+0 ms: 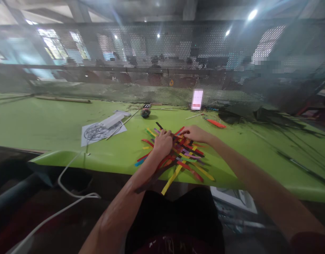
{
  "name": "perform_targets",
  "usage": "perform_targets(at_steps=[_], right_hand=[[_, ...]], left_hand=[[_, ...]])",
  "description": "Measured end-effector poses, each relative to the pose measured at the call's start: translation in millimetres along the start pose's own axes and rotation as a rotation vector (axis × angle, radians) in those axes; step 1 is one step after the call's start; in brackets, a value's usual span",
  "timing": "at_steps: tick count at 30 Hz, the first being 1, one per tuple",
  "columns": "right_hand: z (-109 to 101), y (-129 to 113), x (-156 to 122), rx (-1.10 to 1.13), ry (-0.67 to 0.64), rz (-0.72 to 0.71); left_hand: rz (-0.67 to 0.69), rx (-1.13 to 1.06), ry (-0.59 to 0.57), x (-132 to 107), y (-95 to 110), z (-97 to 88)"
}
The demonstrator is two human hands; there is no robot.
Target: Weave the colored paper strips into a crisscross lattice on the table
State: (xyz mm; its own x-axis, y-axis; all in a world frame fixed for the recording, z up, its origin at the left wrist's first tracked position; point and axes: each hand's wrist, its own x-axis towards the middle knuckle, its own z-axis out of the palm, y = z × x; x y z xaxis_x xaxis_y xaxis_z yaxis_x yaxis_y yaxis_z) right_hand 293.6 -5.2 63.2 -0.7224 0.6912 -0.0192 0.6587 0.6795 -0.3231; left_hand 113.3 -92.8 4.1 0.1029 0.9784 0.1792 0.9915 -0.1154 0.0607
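Strips of many colours cross over and under each other in a loose woven mat (185, 155) near the table's front edge. Their free ends fan out on all sides; a yellow strip (170, 181) hangs past the edge toward my lap. My left hand (163, 141) rests on the mat's left part, fingers curled down and closed on the strips. At the upper right of the mat, my right hand (195, 134) pinches a strip between bent fingers. An orange strip runs between both hands. The fingertips are partly hidden, and the hands cover some of the weave.
Printed paper (98, 133) lies to the left, with a white cable (72, 192) hanging below. A dark round lump (145, 113) and an orange-handled tool (215, 123) are farther back. A mesh screen (157, 53) stands behind the green table (120, 155). Dark leaves (239, 114) lie at right.
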Motion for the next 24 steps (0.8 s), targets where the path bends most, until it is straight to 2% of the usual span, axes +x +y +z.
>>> perform_targets(at_steps=[3,8,15,24], right_hand=[[11,-7,1,-0.101,0.026,-0.063],[20,-6,3,-0.2,0.04,-0.051],[19,-9,1,-0.038,0.086,0.048],[14,-12,15,0.024,0.054,0.214]], left_hand=[[0.005,0.009,0.001,-1,1,-0.7],[-0.001,0.015,0.011,-2,0,-0.5],[-0.006,0.015,0.007,-3,0,-0.9],[0.008,0.043,0.006,-5,2,-3.4]])
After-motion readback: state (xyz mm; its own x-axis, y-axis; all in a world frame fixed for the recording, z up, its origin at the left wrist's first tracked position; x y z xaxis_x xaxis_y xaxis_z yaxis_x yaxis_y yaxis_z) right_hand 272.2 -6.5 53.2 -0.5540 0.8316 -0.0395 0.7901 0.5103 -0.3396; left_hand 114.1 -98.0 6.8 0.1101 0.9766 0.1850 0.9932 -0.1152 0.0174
